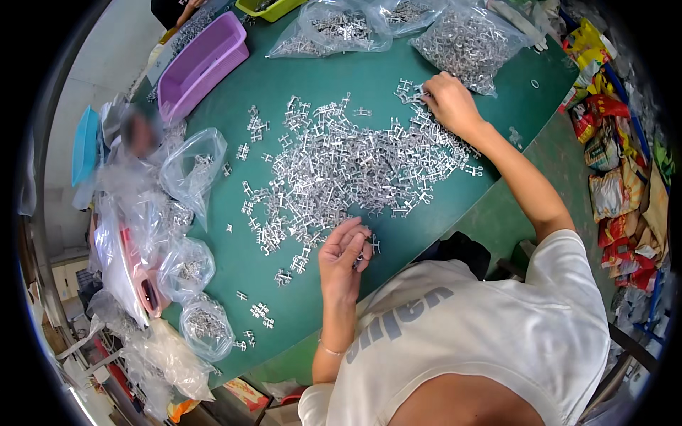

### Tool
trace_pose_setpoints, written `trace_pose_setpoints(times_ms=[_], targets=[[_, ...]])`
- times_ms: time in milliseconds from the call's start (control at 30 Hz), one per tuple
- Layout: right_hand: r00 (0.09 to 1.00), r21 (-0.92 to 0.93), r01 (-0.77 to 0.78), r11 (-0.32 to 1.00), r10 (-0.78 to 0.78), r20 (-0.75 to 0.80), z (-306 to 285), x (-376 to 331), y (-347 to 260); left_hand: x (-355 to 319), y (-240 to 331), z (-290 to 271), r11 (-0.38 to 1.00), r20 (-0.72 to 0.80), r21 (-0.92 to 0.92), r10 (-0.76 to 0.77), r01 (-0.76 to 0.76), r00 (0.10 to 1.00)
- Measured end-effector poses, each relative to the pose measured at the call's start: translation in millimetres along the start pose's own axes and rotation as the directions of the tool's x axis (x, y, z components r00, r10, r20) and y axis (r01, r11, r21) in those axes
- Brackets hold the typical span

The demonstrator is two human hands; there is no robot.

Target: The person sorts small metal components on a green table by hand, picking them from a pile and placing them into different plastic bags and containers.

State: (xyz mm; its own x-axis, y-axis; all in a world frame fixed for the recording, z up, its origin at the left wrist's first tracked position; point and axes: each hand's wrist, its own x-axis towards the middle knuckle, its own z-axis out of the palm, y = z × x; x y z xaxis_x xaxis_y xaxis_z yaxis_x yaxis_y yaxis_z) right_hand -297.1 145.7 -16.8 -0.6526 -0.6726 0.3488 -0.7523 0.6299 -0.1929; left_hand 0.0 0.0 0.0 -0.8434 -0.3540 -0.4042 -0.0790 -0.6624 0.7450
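A wide heap of small silvery metal parts (355, 167), many of them H-shaped, is spread over a green table. My left hand (344, 255) is curled, palm turned up, at the heap's near edge. Small metal parts show among its bent fingers, and one juts out beside the fingertips. Farther off to the right, my right hand (452, 105) reaches to the heap's far right edge. Its fingers are bent down and pressed together on small metal parts (408, 91) there; the hand partly hides what the fingertips pinch.
Clear plastic bags of metal parts (469, 46) stand along the table's far edge. A purple bin (202, 67) sits at the far left, with more bags (206, 323) down the left side. Colourful packages (614, 177) lie right of the table. Part of another person shows at top left.
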Motion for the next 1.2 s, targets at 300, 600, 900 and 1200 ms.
trace_pose_setpoints(times_ms=[300, 600, 900, 1200], targets=[[0.949, 0.548, -0.299, 0.782, 0.306, 0.08, -23, -41, -11, -9, -10, 6, 0.997, -0.086, -0.006, -0.073, 0.073, 0.994], [0.987, 0.217, 0.069, 0.974, -0.099, 0.128, -46, -77, -60, -17, -21, -1, 0.994, -0.01, -0.076, -0.074, 0.073, 0.997], [0.907, 0.68, -0.408, 0.609, 0.354, 0.227, -55, -93, -96, -15, -23, 0, 0.955, 0.158, -0.121, -0.252, 0.272, 0.955], [0.993, 0.324, -0.093, 0.942, 0.113, -0.045, -45, -76, -96, -11, -38, -9, 0.847, 0.35, -0.316, -0.314, 0.427, 0.883]])
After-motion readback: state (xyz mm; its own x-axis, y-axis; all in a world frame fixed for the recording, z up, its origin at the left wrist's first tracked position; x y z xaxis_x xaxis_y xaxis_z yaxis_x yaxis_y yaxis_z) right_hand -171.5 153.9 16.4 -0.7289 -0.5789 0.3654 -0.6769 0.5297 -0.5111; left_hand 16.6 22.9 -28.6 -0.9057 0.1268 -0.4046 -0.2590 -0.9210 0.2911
